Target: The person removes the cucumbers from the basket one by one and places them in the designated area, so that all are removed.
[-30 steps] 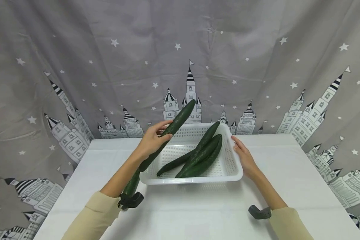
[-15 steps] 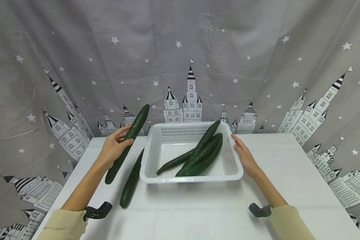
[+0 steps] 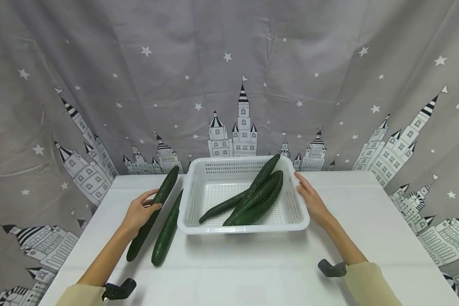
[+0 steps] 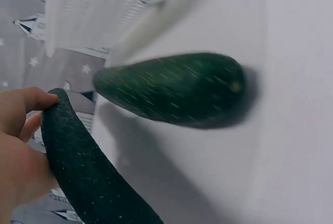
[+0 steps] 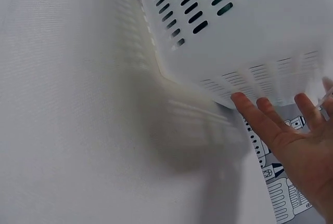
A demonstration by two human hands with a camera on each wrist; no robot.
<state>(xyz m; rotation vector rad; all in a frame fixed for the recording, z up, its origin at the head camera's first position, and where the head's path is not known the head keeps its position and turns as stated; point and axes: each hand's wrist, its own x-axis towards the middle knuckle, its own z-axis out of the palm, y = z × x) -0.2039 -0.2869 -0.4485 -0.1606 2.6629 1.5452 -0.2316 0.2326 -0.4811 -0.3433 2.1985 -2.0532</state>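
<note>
My left hand (image 3: 140, 214) holds a long dark green cucumber (image 3: 153, 214) between thumb and fingers, left of the basket. In the left wrist view the thumb and fingers are on the upper part of this cucumber (image 4: 88, 167); whether its lower end touches the table cannot be seen. Beside it a second cucumber (image 3: 167, 233) lies on the table. A white perforated plastic basket (image 3: 245, 230) bears several cucumbers (image 3: 254, 197), heaped toward its right side. My right hand (image 3: 314, 205) rests with extended fingers against the basket's right side, fingertips on its outer wall (image 5: 250, 37).
A white cloth covers the table (image 3: 252, 272). Behind it hangs a grey curtain (image 3: 214, 42) printed with castles and stars. A black wrist device (image 3: 119, 290) sits at the left cuff, and another device (image 3: 332, 268) at the right.
My left hand has carried the cucumber leftward from above the basket's left edge, then lowered it beside the lying cucumber. My right hand and the basket have stayed in place.
</note>
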